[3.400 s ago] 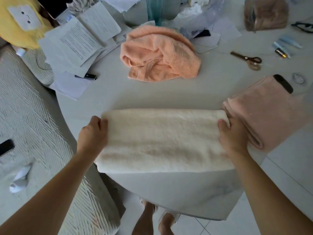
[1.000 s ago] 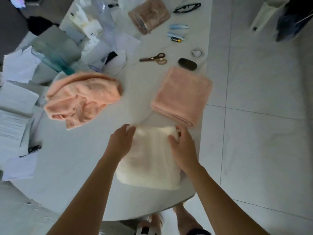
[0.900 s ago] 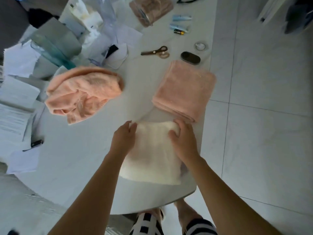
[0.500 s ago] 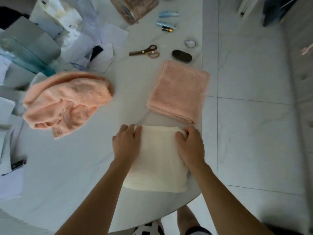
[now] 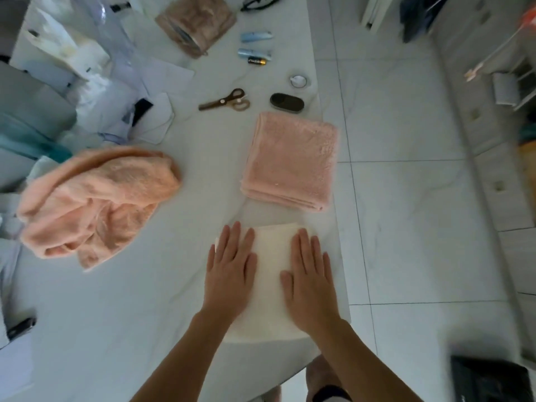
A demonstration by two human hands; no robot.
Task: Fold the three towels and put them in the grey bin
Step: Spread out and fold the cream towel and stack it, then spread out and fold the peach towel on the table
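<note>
Nearest: cream towel (image 5: 271, 285), folded to a compact rectangle, lying at the near right edge of the white surface (image 5: 116, 314). Left hand (image 5: 230, 274) and right hand (image 5: 310, 282) — both laid flat on it, palms down, fingers straight and extended, one on each side with a strip of towel showing between them; neither grips anything. Beyond, just past the cream towel's far edge: pink towel (image 5: 291, 161), folded square, layered edges facing near, its right side at the surface's edge. Left of centre, well apart from both: peach towel (image 5: 92, 198), unfolded, heaped in a loose mound. Further off: scissors (image 5: 224, 100) with brown handles, lying flat; a dark oval object (image 5: 286, 103) just beyond the pink towel; a roll of tape (image 5: 298, 81); small tubes and a battery (image 5: 256, 61) near one another. Far left: loose papers (image 5: 162, 79) and clutter. Far centre: a brown pouch (image 5: 195, 21). Right of the surface — pale tiled floor (image 5: 406, 198). The grey bin cannot be identified in this view.
</note>
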